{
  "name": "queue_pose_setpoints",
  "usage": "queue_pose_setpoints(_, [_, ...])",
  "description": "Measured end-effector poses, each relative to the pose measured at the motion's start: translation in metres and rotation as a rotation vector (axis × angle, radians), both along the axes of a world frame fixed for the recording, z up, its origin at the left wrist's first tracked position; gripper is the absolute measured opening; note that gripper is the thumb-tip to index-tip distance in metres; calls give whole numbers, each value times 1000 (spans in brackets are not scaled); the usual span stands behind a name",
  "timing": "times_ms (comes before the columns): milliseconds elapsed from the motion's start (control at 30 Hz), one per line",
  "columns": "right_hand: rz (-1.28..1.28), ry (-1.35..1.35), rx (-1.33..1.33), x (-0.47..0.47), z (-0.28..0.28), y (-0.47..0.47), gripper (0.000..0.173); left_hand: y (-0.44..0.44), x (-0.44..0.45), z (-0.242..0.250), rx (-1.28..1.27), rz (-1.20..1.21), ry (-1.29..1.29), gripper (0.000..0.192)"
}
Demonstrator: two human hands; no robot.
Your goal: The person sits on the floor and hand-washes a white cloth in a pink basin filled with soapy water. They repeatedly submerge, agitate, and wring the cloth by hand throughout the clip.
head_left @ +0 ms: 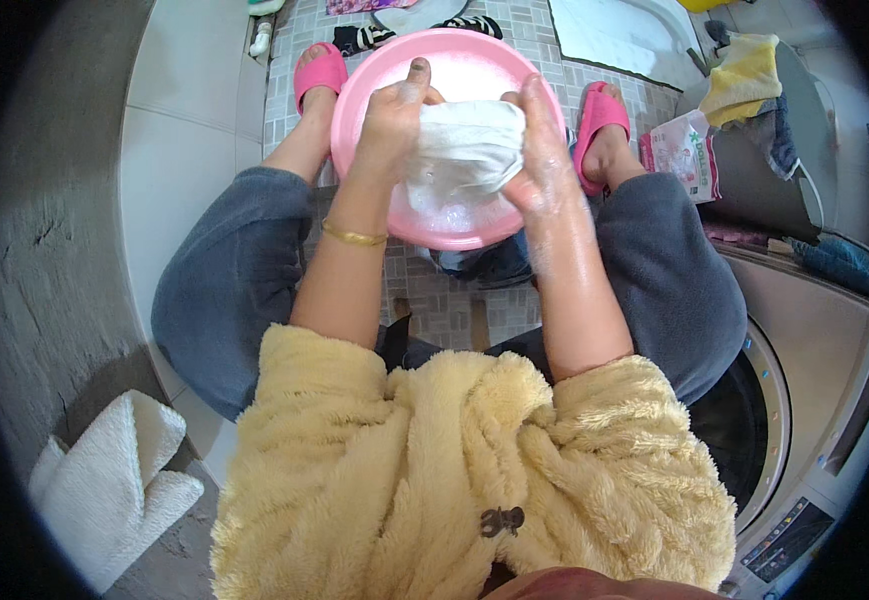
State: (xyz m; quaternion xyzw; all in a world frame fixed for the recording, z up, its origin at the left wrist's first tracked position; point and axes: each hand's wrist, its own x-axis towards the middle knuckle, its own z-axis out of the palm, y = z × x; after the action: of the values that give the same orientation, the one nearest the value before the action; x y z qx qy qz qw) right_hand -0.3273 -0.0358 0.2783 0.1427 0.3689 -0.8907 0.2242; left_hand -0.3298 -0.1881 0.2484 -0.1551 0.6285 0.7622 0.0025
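A wet white cloth (470,146) is stretched between my two hands above a pink plastic basin (347,97). My left hand (398,112) grips its left edge, thumb pointing up. On the cloth's right side, my right hand (543,146) holds on, with suds over the wrist and forearm. Soapy water (472,71) with white foam fills the basin below. The cloth's exact kind cannot be told. A gold bracelet (355,234) circles my left wrist.
My feet in pink slippers (320,73) flank the basin on the tiled floor (464,307). A front-loading washing machine (802,360) stands at right, near a plastic package (686,154) and yellow cloth (742,79). A white towel (115,480) lies at lower left. Dark fabric (487,262) sits behind the basin's near rim.
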Motion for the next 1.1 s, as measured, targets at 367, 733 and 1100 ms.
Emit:
queue_pose_setpoints(367, [46, 197, -51, -18, 13, 47, 44, -7, 15, 53, 132, -485, 74, 17])
queue_pose_setpoints(733, [356, 433, 626, -1, 31, 40, 22, -6, 12, 56, 193, -544, 144, 25])
queue_pose_setpoints(1100, [-151, 180, 133, -11, 16, 34, 34, -8, 9, 22, -216, -693, 247, 18])
